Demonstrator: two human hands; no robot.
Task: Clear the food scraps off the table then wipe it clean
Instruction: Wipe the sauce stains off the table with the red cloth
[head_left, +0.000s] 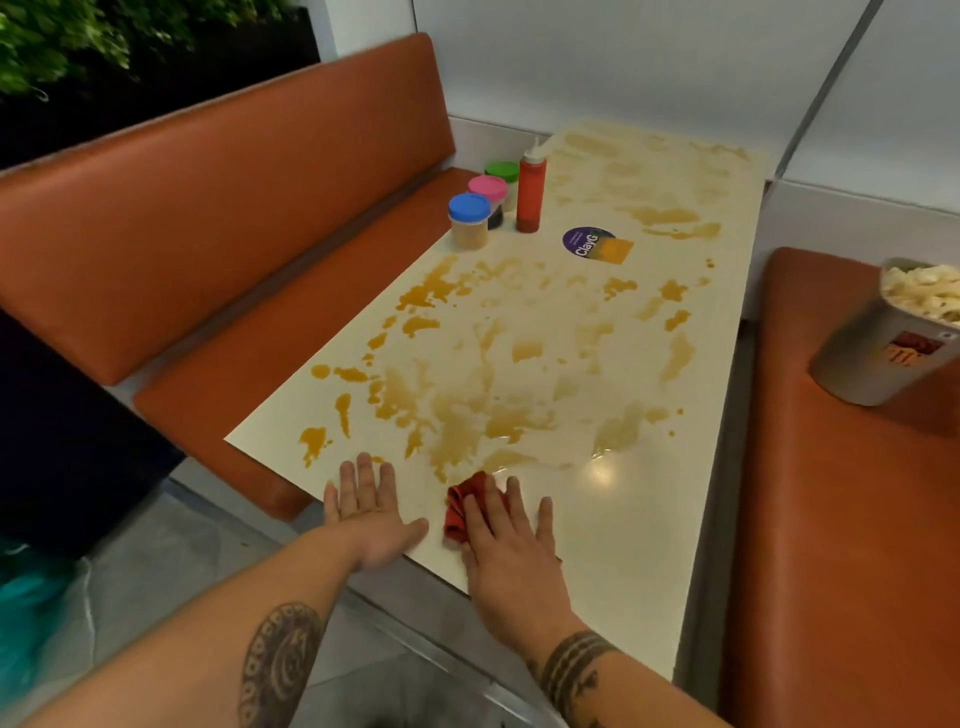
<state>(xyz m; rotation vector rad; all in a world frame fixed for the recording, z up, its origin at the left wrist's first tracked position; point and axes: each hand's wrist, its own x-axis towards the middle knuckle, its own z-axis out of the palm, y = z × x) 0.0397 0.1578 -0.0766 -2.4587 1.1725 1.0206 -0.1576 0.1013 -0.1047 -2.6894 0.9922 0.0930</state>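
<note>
A crumpled red cloth (464, 508) lies on the pale worktop (628, 551) near its front edge. The right hand (506, 545) presses down on it with fingers spread out straight, not curled around it, and part of the cloth shows to the left of the fingers. Just to the left, the left hand (366, 512) rests flat on the bare surface at the near edge, fingers straight and close together, holding nothing. Beyond the cloth, orange-brown smears (467, 410) cover most of the worktop, thickest in the middle and thinner toward the far end. A round purple and orange sticker (596, 244) sits past the smears. At the far left edge three small jars stand in a row, with a blue lid (469, 208), a pink lid (487, 188) and a green lid (502, 171). A red squeeze bottle (530, 193) stands upright just beside them. Orange padded benches flank the worktop, one on the left (208, 218) and one on the right (831, 519). On the right bench stands a grey tub (878, 353) with pale food scraps in it. Green foliage (78, 36) shows at the upper left.
</note>
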